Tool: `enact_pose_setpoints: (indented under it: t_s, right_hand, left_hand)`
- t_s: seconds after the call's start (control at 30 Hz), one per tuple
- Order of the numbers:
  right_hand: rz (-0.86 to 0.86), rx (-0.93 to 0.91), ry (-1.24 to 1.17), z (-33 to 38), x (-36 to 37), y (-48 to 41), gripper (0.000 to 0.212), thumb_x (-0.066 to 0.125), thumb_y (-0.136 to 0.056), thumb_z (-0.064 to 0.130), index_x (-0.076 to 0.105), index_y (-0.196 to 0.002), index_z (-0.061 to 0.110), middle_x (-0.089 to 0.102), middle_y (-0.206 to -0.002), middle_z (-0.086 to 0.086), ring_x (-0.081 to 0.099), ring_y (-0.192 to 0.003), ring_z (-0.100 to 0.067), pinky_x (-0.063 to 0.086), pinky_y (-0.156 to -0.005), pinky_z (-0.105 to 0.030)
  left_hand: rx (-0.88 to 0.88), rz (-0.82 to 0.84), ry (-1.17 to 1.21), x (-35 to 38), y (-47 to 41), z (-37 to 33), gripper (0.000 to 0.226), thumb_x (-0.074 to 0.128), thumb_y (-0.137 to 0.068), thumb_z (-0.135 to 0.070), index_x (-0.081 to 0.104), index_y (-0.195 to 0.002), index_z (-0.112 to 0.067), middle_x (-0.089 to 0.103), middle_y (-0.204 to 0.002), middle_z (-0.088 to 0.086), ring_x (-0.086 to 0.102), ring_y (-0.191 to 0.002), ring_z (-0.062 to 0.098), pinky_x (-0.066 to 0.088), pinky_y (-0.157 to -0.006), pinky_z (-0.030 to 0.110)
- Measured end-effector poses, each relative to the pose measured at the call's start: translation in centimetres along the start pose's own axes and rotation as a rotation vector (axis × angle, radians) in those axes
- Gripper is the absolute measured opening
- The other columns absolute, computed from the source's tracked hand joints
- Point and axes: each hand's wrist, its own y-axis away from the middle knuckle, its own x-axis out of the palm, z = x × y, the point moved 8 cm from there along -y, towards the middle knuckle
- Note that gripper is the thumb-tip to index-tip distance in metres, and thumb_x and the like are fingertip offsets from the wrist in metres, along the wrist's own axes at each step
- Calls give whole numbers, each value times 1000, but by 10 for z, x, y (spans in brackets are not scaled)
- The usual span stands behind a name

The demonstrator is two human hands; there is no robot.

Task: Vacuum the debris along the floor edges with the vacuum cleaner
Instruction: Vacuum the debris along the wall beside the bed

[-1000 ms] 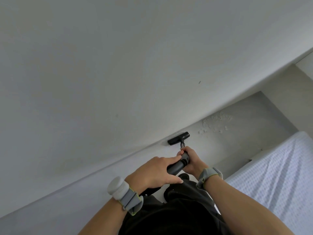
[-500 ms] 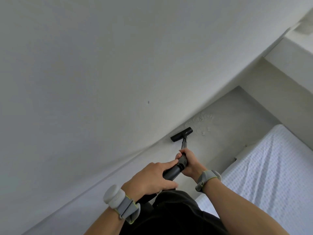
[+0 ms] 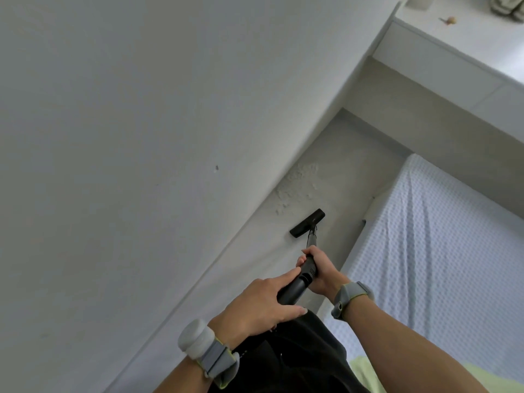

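Observation:
A black vacuum wand (image 3: 295, 285) runs from my hands down to a flat black floor nozzle (image 3: 307, 223) on the pale floor. My left hand (image 3: 263, 303) grips the thick rear part of the wand. Further down the tube, my right hand (image 3: 319, 269) wraps round it. White crumbly debris (image 3: 297, 182) lies scattered along the floor edge where it meets the white wall (image 3: 141, 137), just beyond the nozzle. The nozzle sits a short way from the wall, near the closest crumbs.
A bed with a white textured cover (image 3: 431, 251) borders the narrow floor strip on the right. A white cabinet or ledge (image 3: 453, 52) closes the far end of the strip. My dark trousers (image 3: 297, 358) fill the bottom centre.
The view has swung, showing more of the far ledge and bed. The nozzle has drawn back from the wall edge, and the debris patch now lies just ahead of it. Both hands keep their grip.

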Motion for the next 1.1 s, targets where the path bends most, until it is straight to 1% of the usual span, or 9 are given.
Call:
enact_pose_setpoints:
  t_s: [0.23, 0.33, 0.47, 0.57, 0.7, 0.8, 0.9, 0.97, 1.1]
  right_hand:
    - [-30, -34, 9, -14, -4, -26, 12, 50, -89, 13, 43, -80, 10, 49, -56, -4, 52, -43, -14, 48, -54, -25]
    - [-16, -39, 55, -9, 2, -31, 14, 49, -91, 12, 44, -78, 9, 50, -56, -5, 53, -44, -15, 48, -55, -26]
    - [-46, -66, 178, -3, 5, -51, 14, 51, -92, 18, 47, -85, 7, 54, -71, -5, 56, -61, -17, 50, -56, -31]
    - [-8, -14, 275, -1, 4, -70, 20, 54, -88, 28, 49, -91, 9, 59, -75, -5, 62, -61, -21, 54, -55, -30]
    - [48, -50, 158, 19, -6, -109, 34, 56, -89, 32, 50, -101, 1, 66, -77, -17, 69, -62, -30, 58, -60, -34]
    - [130, -143, -45, 37, -13, -151, 29, 51, -93, 19, 48, -111, -2, 68, -88, -19, 68, -80, -26, 57, -78, -37]
    - [149, -178, -166, 44, -29, -199, 5, 46, -92, 11, 47, -90, 6, 59, -61, -9, 59, -52, -15, 55, -56, -26]
    - [168, -183, -227, 43, -47, -225, 12, 45, -90, 9, 41, -80, 11, 51, -50, -4, 51, -39, -13, 49, -60, -21]
    - [219, -207, -224, 35, -83, -247, 17, 44, -90, 9, 37, -76, 12, 47, -46, -3, 48, -36, -13, 46, -63, -20]
  left_hand:
    - [23, 42, -42, -3, -5, 20, 82, 70, -92, -53, 22, -158, -55, 65, -113, -4, 72, -67, 12, 63, -73, 28]
    - [12, 51, -22, -3, -16, 29, 81, 68, -93, -52, 21, -158, -55, 64, -106, -10, 70, -64, 8, 59, -67, 23]
    - [-29, 63, 10, -2, -36, 37, 75, 62, -97, -33, 23, -159, -48, 63, -105, -7, 70, -67, 10, 59, -65, 27]
    - [-57, 20, 71, -1, -55, 46, 68, 58, -92, -25, 33, -152, -43, 65, -97, 1, 68, -60, 13, 61, -64, 36]
    - [-22, -18, 42, -6, -80, 50, 52, 60, -91, -25, 48, -138, -41, 62, -81, 3, 63, -51, 15, 57, -60, 34]
    - [12, -46, 37, -1, -104, 64, 50, 62, -91, -26, 51, -136, -45, 61, -78, 3, 61, -48, 15, 55, -57, 33]
    - [40, -68, 15, 18, -130, 93, 50, 63, -93, -27, 51, -137, -48, 59, -79, 2, 58, -46, 14, 54, -56, 31]
    - [52, -69, -6, 36, -142, 111, 51, 65, -95, -28, 50, -138, -50, 59, -80, 2, 56, -45, 13, 53, -55, 29]
    - [83, -97, -65, 83, -154, 132, 52, 67, -96, -31, 49, -140, -52, 59, -80, 2, 56, -45, 12, 51, -52, 26]
